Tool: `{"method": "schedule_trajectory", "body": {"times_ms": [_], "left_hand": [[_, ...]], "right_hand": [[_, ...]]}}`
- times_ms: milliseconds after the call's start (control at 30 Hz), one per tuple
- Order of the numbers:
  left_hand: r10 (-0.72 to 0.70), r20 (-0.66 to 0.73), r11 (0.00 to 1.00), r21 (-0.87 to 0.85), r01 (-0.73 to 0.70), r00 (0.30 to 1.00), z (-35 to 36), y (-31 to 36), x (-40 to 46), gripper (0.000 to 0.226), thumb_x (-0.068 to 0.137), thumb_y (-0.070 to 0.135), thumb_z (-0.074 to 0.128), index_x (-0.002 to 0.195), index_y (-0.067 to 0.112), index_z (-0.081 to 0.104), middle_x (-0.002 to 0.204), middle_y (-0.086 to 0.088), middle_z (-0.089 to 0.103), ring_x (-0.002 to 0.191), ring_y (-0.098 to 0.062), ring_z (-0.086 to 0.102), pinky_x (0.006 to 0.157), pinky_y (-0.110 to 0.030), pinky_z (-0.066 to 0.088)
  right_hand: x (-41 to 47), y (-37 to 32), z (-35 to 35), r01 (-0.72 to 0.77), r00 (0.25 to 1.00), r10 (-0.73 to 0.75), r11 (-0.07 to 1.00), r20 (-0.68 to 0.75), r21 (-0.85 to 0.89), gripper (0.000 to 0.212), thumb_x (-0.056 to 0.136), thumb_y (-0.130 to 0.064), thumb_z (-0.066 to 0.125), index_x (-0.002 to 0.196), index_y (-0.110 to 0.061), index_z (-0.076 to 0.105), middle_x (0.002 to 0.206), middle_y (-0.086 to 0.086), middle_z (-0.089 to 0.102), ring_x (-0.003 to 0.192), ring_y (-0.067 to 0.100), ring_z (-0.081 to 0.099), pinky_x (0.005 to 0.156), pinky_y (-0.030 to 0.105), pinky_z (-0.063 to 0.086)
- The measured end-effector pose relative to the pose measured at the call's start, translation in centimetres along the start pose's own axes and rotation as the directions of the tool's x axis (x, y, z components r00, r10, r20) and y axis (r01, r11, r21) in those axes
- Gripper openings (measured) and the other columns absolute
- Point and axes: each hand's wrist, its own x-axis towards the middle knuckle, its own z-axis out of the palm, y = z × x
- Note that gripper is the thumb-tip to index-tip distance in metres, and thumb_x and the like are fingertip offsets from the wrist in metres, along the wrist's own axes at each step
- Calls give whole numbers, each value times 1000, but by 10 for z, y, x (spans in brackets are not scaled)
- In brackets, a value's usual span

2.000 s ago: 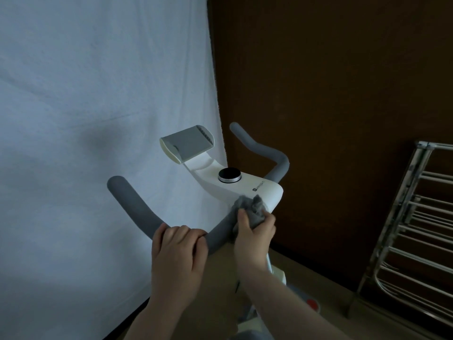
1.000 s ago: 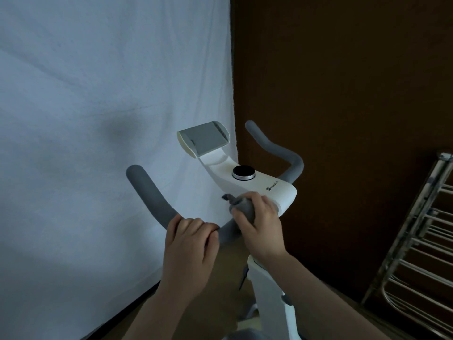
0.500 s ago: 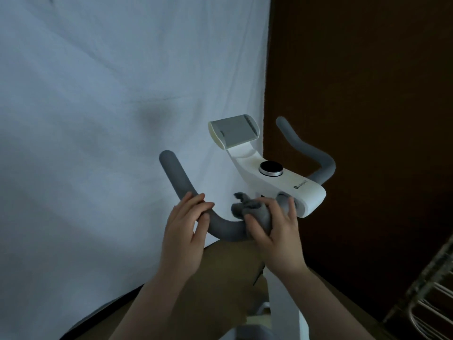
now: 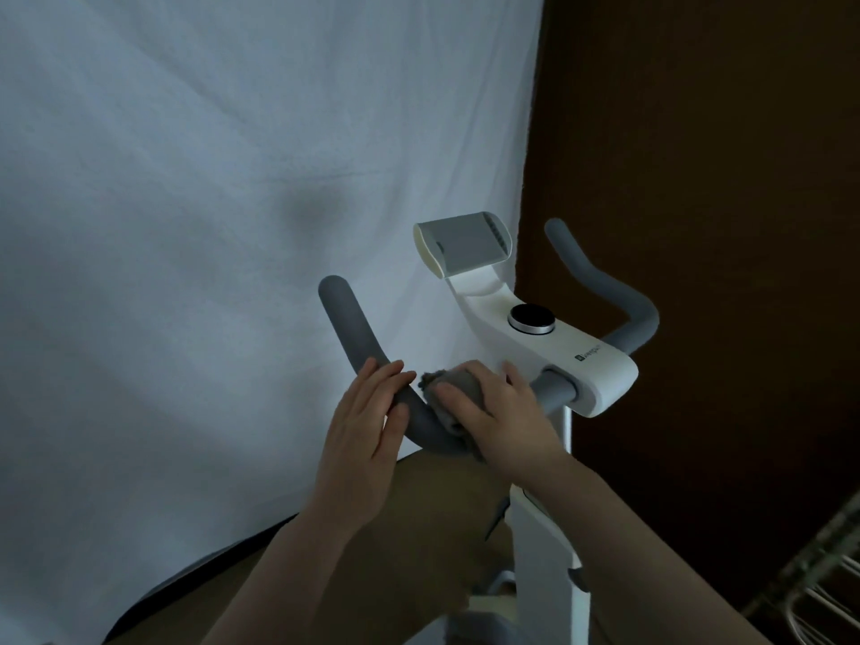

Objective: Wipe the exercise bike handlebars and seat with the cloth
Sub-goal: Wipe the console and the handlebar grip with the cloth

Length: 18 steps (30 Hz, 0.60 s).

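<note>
The exercise bike has a white console (image 4: 558,346) with a round black knob (image 4: 532,318) and a grey device holder (image 4: 463,246). Grey foam handlebars curve out on both sides: the left handlebar (image 4: 346,318) and the right handlebar (image 4: 619,300). My right hand (image 4: 498,412) holds a grey cloth (image 4: 458,388) wrapped over the left handlebar's bend. My left hand (image 4: 367,425) rests on the same bar just left of the cloth, fingers nearly straight, thumb under the bar. The seat is out of view.
A white sheet (image 4: 209,225) hangs behind the bike on the left, a dark brown wall (image 4: 721,155) on the right. The bike's white post (image 4: 544,551) runs down between my arms. A metal rack (image 4: 814,588) stands at the bottom right.
My right hand has slid the cloth leftward along the left handlebar, away from the console. My left hand has loosened from a curled grip to nearly straight fingers. The view has panned left.
</note>
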Motion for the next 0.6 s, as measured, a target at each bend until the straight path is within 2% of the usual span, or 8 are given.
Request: {"method": "schedule_trajectory", "body": {"times_ms": [67, 100, 167, 233, 267, 333, 467, 600], "left_hand": [[1, 24, 1000, 8, -1, 1000, -3, 0, 0, 48, 96, 45, 24, 136, 29, 46, 146, 18, 36, 142, 4, 14, 116, -31, 20], [-1, 33, 1000, 15, 0, 999, -4, -1, 0, 48, 96, 45, 24, 135, 30, 47, 146, 19, 36, 142, 4, 13, 116, -30, 20], [-8, 33, 1000, 24, 7, 999, -3, 0, -1, 47, 96, 46, 23, 133, 32, 47, 146, 19, 36, 142, 5, 13, 116, -28, 18], [-30, 13, 1000, 5, 30, 999, 1, 2, -1, 46, 95, 47, 20, 131, 34, 45, 144, 20, 35, 142, 6, 13, 116, -24, 16], [-51, 3, 999, -14, 51, 999, 4, 4, -1, 45, 95, 48, 19, 130, 35, 44, 144, 20, 35, 141, 7, 13, 116, -23, 15], [-84, -9, 996, -32, 84, 996, 6, 6, -3, 44, 94, 49, 18, 129, 35, 42, 144, 20, 35, 141, 8, 12, 117, -24, 15], [-84, -2, 996, 13, 84, 996, 4, 7, -3, 44, 96, 43, 21, 131, 33, 46, 146, 21, 35, 142, 5, 13, 116, -22, 16], [-126, -41, 988, -97, 121, 991, 11, 8, -4, 35, 99, 27, 30, 129, 27, 48, 143, 19, 38, 140, 8, 15, 113, -10, 14]], "right_hand": [[-9, 2, -10, -56, 988, 83, 978, -128, 202, 23, 99, -32, 45, 116, -18, 52, 97, -3, 58, 97, -22, 45, 111, 46, 26], [-12, 3, -11, -115, 985, 146, 954, -91, 276, 33, 100, -41, 39, 116, -17, 55, 94, -10, 54, 90, -36, 32, 114, 37, 15], [-7, 0, -8, -104, 993, 117, 961, -33, 254, 51, 94, -58, 30, 117, -20, 55, 87, -20, 49, 91, -26, 39, 111, 34, 23], [3, -6, -5, -80, 997, 74, 956, 30, 283, 43, 92, -61, 39, 119, -28, 47, 88, -14, 55, 84, 1, 56, 89, 35, 50], [7, -8, -5, -77, 995, 55, 953, 82, 294, 40, 91, -59, 44, 121, -32, 41, 91, -9, 58, 79, 8, 60, 78, 34, 55], [8, -5, -7, -81, 982, 16, 937, 189, 340, 43, 90, -55, 52, 123, -34, 35, 96, -8, 59, 78, 10, 63, 70, 31, 57], [-9, 19, -18, -94, 956, -69, 848, 284, 522, 47, 88, -51, 59, 128, -40, 38, 105, -13, 59, 91, 9, 62, 80, 34, 56], [2, 6, -8, 4, 989, -50, 951, 142, 311, 49, 89, -56, 53, 131, -36, 37, 104, -11, 61, 83, 4, 58, 77, 32, 53]]}}
